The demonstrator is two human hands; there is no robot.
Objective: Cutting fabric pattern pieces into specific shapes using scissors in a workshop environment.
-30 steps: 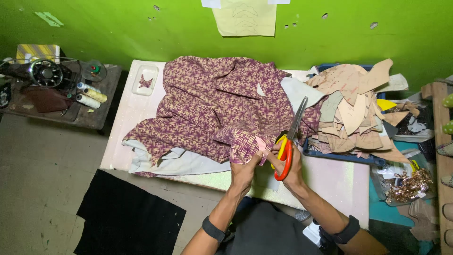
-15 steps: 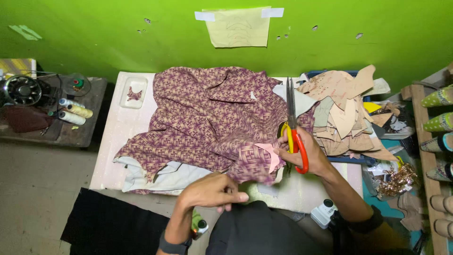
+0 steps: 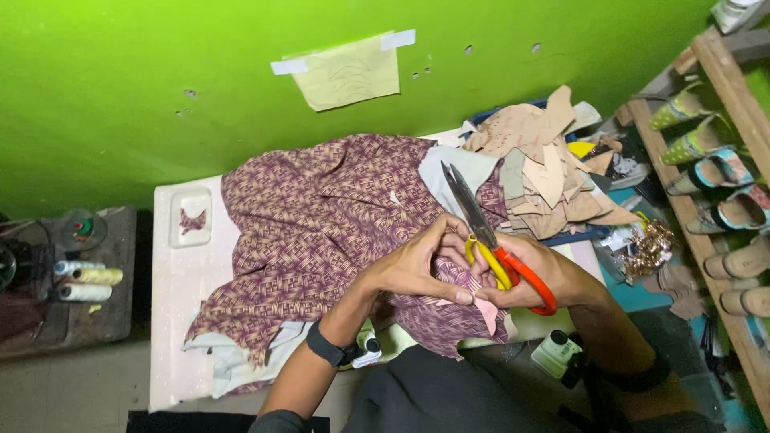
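Purple patterned woven fabric (image 3: 321, 232) lay spread over the pale tabletop (image 3: 172, 281), its near edge gathered up between your hands. Your left hand (image 3: 417, 269) pinched a fold of that cloth, fingers pressed together on it. Your right hand (image 3: 525, 277) had its grip closed through the yellow-and-orange handles of the steel scissors (image 3: 489, 240), blades pointing away from you toward the heap of tan leather offcuts (image 3: 545, 160).

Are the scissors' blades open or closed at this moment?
Closed: the scissors in the right hand show both blades together as one narrow point, no gap between them, aimed up over the patterned fabric.
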